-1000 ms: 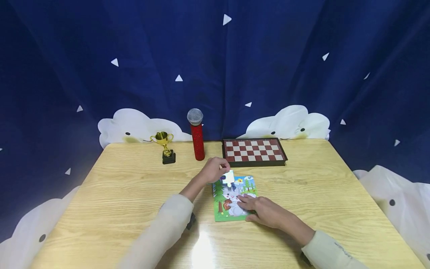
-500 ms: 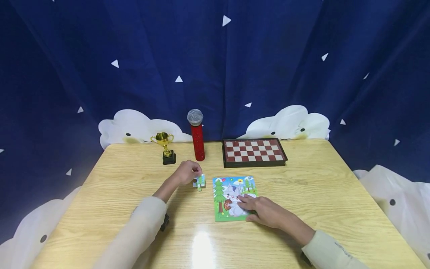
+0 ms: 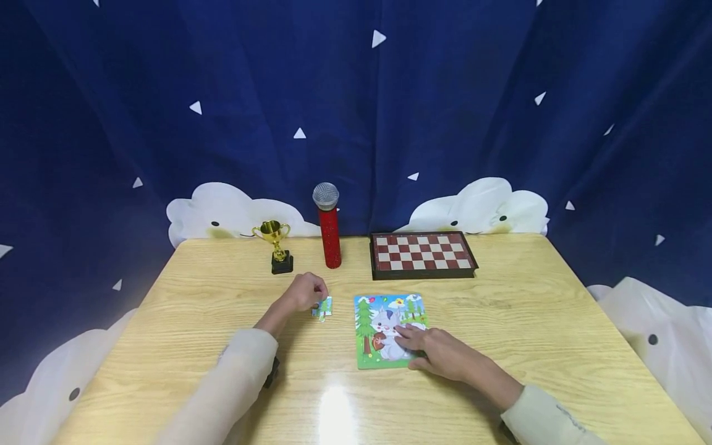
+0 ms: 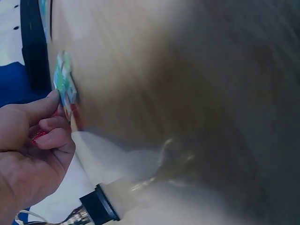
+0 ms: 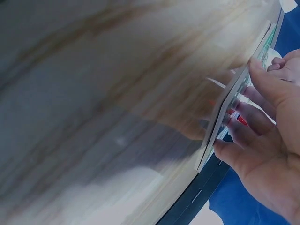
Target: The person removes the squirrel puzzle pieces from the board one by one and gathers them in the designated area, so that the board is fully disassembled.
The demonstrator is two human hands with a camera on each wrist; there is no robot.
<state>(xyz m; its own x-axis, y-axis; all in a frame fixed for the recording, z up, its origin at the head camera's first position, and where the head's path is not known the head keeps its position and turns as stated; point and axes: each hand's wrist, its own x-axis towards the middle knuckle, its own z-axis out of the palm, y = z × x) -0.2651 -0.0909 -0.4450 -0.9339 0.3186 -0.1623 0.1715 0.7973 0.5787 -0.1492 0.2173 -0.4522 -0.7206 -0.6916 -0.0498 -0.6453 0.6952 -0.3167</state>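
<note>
My left hand (image 3: 303, 292) pinches a jigsaw piece (image 3: 322, 309) with a green and blue print, low over the wooden table to the left of the puzzle. In the left wrist view the thumb presses on the near face of the piece (image 4: 64, 82), and the other fingers are curled in behind. A square picture puzzle (image 3: 367, 334) lies flat, showing a grey cartoon squirrel, an acorn and green trees. My right hand (image 3: 445, 355) rests with spread fingers on its right side; in the right wrist view the thumb lies along the edge of the puzzle (image 5: 220, 112).
Behind the puzzle lies a red and white checkered board (image 3: 423, 253) in a black frame. A red microphone (image 3: 330, 238) with a silver head stands to its left, beside a small gold trophy cup (image 3: 275, 238) on a black base. A blue curtain (image 3: 356, 111) hangs behind the table.
The left hand has carried the jigsaw piece from above the puzzle's upper left corner leftward, to over the bare wood. The right hand has stayed on the puzzle.
</note>
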